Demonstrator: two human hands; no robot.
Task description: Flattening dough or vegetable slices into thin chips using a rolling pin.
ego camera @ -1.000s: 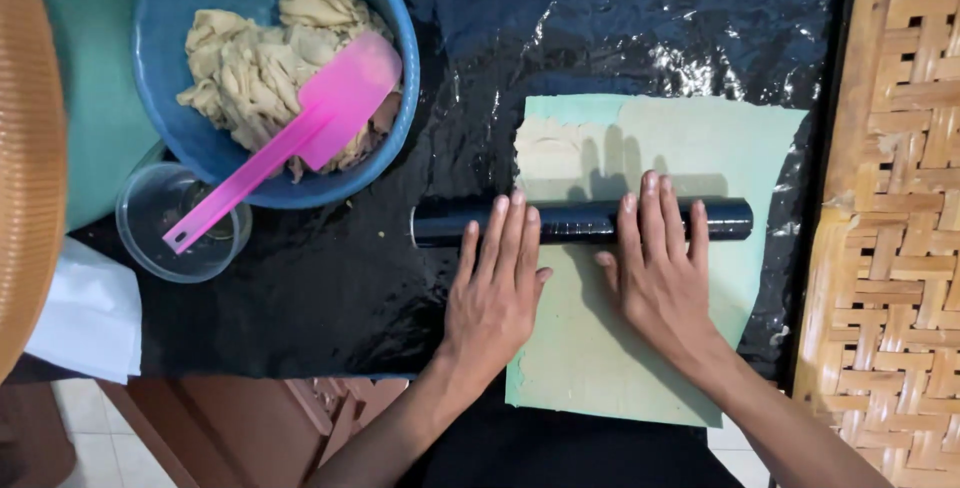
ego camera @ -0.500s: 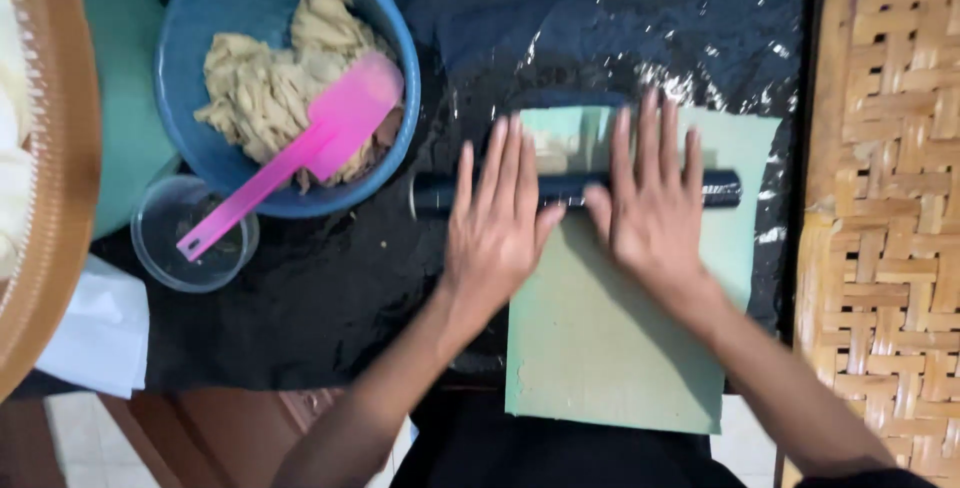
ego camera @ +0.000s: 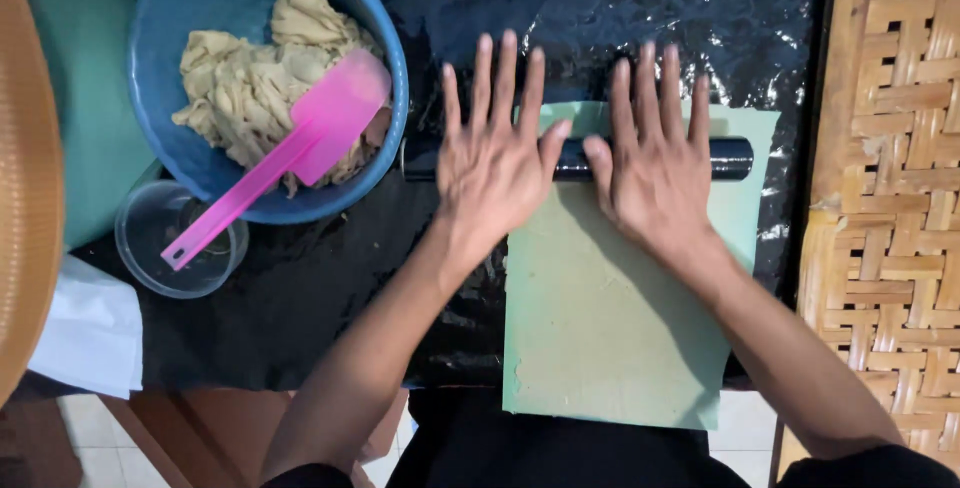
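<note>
**Both palms flat on a black roller over a green sheet**

The left hand (ego camera: 495,163) and right hand (ego camera: 655,168) lie palm down, fingers spread and straight, on a black cylindrical rolling pin (ego camera: 730,159). Neither hand grips or pinches; both press from above. The pin's long axis runs left to right across the black plastic-covered table (ego camera: 330,298), square to the forearms. Its right end shows beyond the right hand; its left end is a short dark stub past the left hand, close to the bowl. The middle shows only between the two thumbs.

The pin sits near the far edge of a flat pale green sheet (ego camera: 610,338), which runs from under the hands back toward the near table edge and overhangs it. The right hand lies wholly over the sheet; the left straddles its left edge.

Toward the far left corner stands a blue round plastic bowl (ego camera: 165,48) holding torn beige dough pieces (ego camera: 250,88) and a pink silicone spatula (ego camera: 290,153), handle pointing out over a small clear plastic cup (ego camera: 140,248). A woven rattan surface (ego camera: 890,248) borders the right edge.
</note>
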